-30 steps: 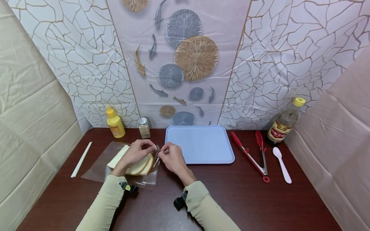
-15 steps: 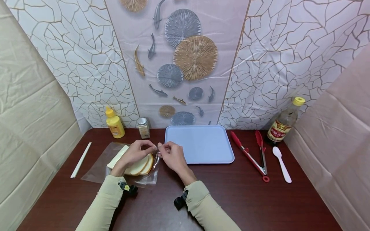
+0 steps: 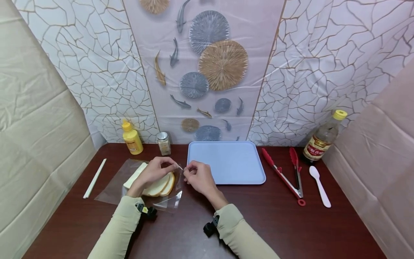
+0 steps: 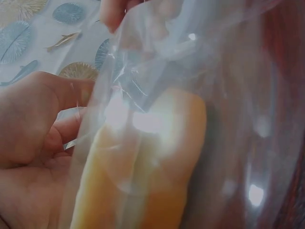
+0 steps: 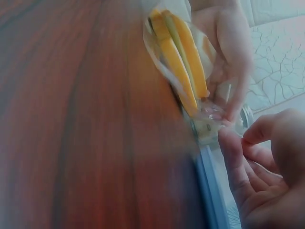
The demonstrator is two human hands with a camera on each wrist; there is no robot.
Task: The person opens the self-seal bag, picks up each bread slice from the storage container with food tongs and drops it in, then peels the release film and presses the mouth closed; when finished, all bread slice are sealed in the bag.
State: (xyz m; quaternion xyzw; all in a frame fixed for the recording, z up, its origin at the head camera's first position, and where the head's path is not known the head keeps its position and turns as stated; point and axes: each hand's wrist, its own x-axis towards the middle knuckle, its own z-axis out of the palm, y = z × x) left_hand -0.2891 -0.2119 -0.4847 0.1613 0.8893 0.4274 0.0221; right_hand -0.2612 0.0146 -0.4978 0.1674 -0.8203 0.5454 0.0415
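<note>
Bread slices [image 3: 157,187] with a brown crust lie in a clear plastic bag [image 3: 110,187] on the left of the table. My left hand [image 3: 155,172] reaches over the bread and pinches the bag near its right end. A thin white strip [image 3: 179,167] shows between the fingertips of both hands. My right hand [image 3: 200,177] pinches at the strip's right end, just left of the tray; what exactly lies between its fingertips is too small to tell. The left wrist view shows the bread [image 4: 176,143] close up through shiny film.
A light blue tray [image 3: 226,163] lies at the back centre. Behind the bag stand a yellow squeeze bottle [image 3: 132,140] and a seasoning jar [image 3: 164,144]; chopsticks [image 3: 95,178] lie left. Red-handled tongs [image 3: 286,180], a white spoon [image 3: 320,187] and a sauce bottle [image 3: 320,140] are right.
My right hand has drawn slightly away from the left, and the thin white strip has come into view between them. The gathered right end of the bag now looks looser and more spread.
</note>
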